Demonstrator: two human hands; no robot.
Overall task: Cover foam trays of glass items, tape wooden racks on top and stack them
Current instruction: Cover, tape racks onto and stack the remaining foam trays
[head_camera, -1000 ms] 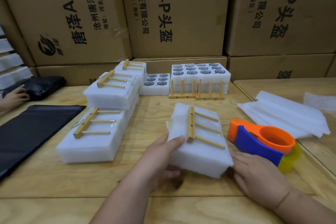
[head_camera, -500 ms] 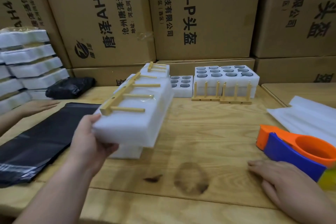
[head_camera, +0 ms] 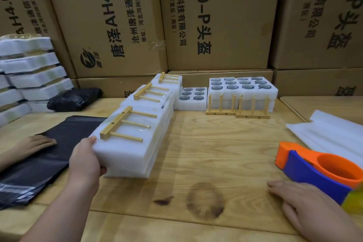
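My left hand (head_camera: 85, 160) grips the near end of a covered white foam tray (head_camera: 133, 143) with a wooden rack (head_camera: 125, 124) taped on top. The tray lies on another covered tray in a row of stacked packs (head_camera: 155, 94) that runs back toward the boxes. My right hand (head_camera: 306, 204) rests flat on the table beside the orange and blue tape dispenser (head_camera: 322, 171). At the back, uncovered foam trays with glass items (head_camera: 241, 86) stand behind two loose wooden racks (head_camera: 237, 108).
Another person's hand (head_camera: 33, 143) rests on black plastic bags (head_camera: 45, 159) at the left. White foam sheets (head_camera: 330, 133) lie at the right. Finished packs (head_camera: 29, 72) are piled at the far left. Cardboard boxes (head_camera: 216, 17) wall the back of the wooden table (head_camera: 216, 153).
My left hand carried the taped tray from the table's middle to the left and set it on the stack. My right hand let go of it and stayed by the dispenser.
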